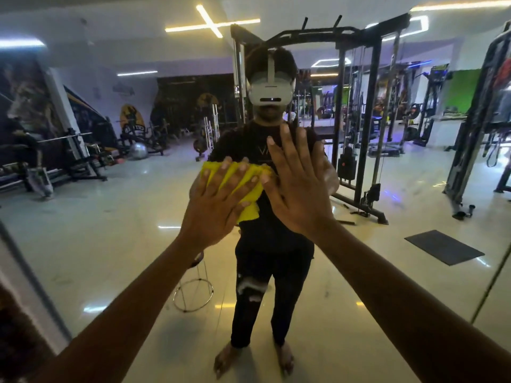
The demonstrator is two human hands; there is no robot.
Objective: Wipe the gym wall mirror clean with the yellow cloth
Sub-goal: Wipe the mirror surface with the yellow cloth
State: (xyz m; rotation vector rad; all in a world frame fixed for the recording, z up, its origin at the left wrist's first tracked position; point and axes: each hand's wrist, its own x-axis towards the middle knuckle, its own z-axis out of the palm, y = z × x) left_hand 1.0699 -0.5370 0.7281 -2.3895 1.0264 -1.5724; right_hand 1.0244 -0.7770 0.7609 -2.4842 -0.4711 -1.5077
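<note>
We press the cloth (243,189) flat against the mirror (110,217) with our left hand (218,205), fingers spread; our right hand (293,189) lies open just beside it, apparently on the glass. That bare palm risks leaving fresh smears, and the bunched cloth may slip from under the straight fingers.

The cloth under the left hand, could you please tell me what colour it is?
Plain yellow: the cloth shows in the head view, pressed to the mirror by the left hand.

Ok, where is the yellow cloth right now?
In the head view, the yellow cloth sits just left of centre, pressed against the mirror under the spread fingers of the left hand, right beside the open right hand.
</note>
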